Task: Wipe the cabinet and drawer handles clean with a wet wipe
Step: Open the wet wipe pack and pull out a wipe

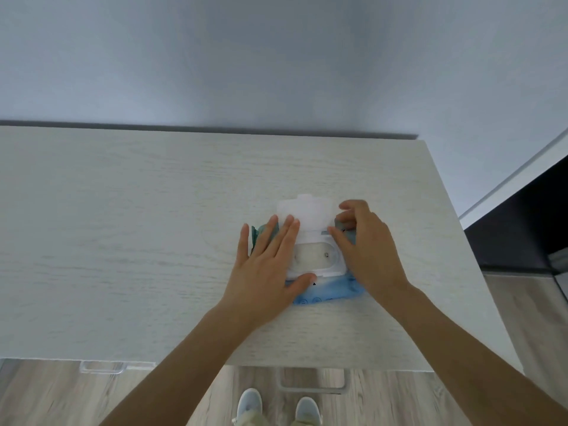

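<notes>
A blue wet-wipe pack (330, 292) lies flat on the pale wood-grain cabinet top (138, 241). Its white plastic lid (305, 215) is flipped open towards the wall, showing the sealed opening (312, 256). My left hand (266, 265) lies flat on the left side of the pack, fingers spread, thumb on the lid frame. My right hand (364, 247) rests on the pack's right side, fingers curled at the lid's hinge edge. Two clear handles (103, 366) (312, 383) stick out below the cabinet's front edge.
A plain light wall rises behind the cabinet. A dark piece of furniture (522, 229) stands to the right. Wood-look floor (46, 395) and my two light shoes (250, 402) show below the front edge.
</notes>
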